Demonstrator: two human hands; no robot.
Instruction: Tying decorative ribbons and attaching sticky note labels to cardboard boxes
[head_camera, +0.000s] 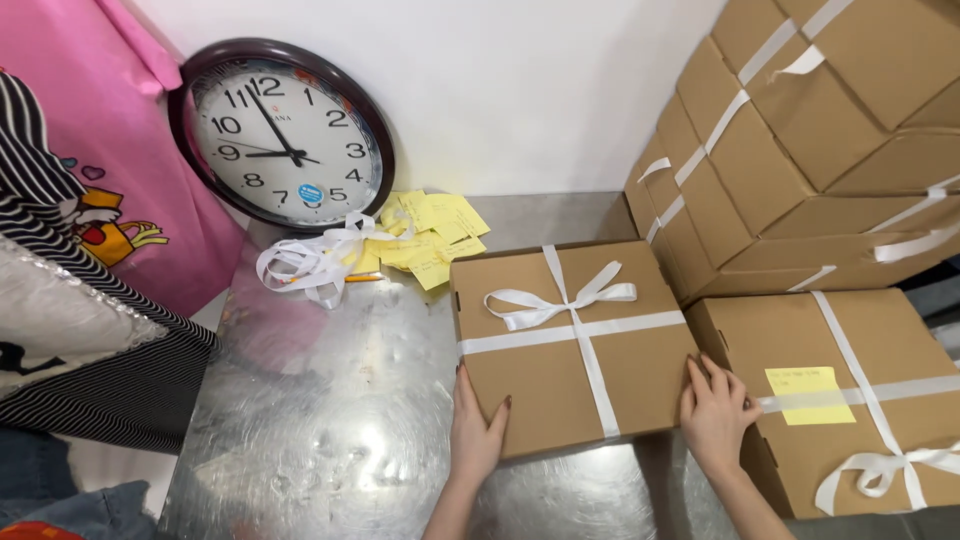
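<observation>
A flat brown cardboard box (540, 370) tied with a white ribbon and bow lies on the shiny metal table (330, 420). My left hand (474, 432) rests against the box's near left corner, thumb on the top face. At the near right corner my right hand (714, 415) presses flat on the box's edge, fingers spread. Neither hand grips anything. Touching my right hand is a second ribboned box (850, 340) with a yellow sticky note (810, 394) on its lid.
A stack of ribboned brown boxes (800, 170) rises at the back right. A round wall clock (283, 135) leans on the white wall. Loose white ribbon (315, 262) and yellow notes (432, 235) lie behind the box. Pink and striped cloth (80, 250) hangs at the left.
</observation>
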